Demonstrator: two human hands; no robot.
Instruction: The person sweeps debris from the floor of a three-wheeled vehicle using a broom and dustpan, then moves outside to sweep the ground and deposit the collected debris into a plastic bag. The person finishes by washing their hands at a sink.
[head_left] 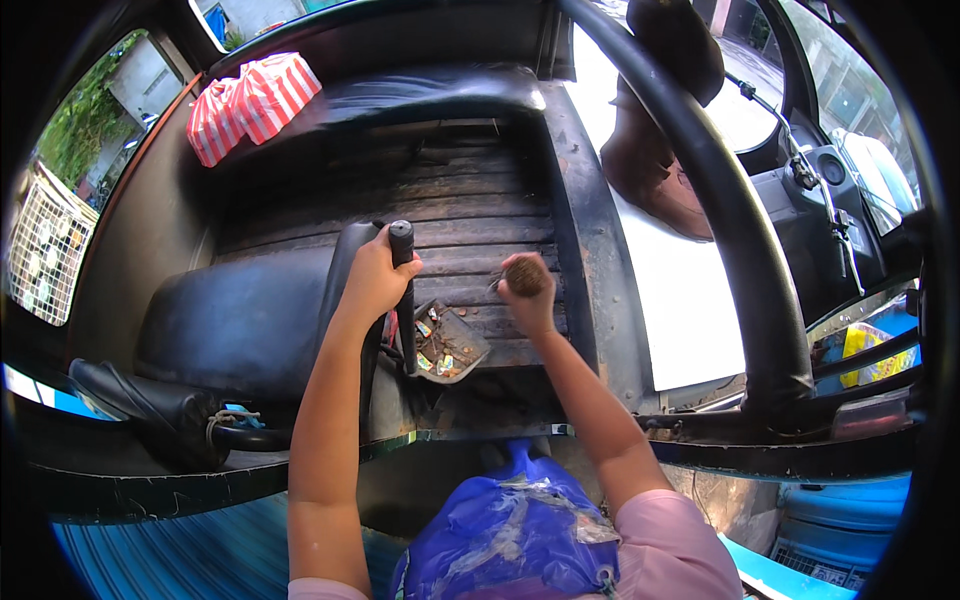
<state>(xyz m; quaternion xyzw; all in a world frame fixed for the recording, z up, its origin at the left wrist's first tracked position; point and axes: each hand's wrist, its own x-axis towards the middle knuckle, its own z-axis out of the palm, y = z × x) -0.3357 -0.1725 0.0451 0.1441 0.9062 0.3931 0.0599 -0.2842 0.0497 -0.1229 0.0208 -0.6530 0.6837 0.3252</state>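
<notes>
My left hand [375,275] is closed around the black grip of an upright dustpan handle [401,240]. At the lower end of the handle, the dustpan [472,350] rests on the slatted floor, holding dry leaves, dirt and several small wrappers. To its right, my right hand [532,308] is closed on a brown broom [525,275], seen nearly end-on. The sweeping end of the broom is hidden. A blue plastic bag [500,530] bulges below, close to my body between my arms.
Dark wooden slats [470,235] line the vehicle floor. Black padded seats [235,325] stand at left and back. Red-and-white striped bags [255,105] sit on the back-left seat. A thick black bar [725,190] curves down at right, with handlebars [800,170] beyond. A metal sill [480,433] crosses in front.
</notes>
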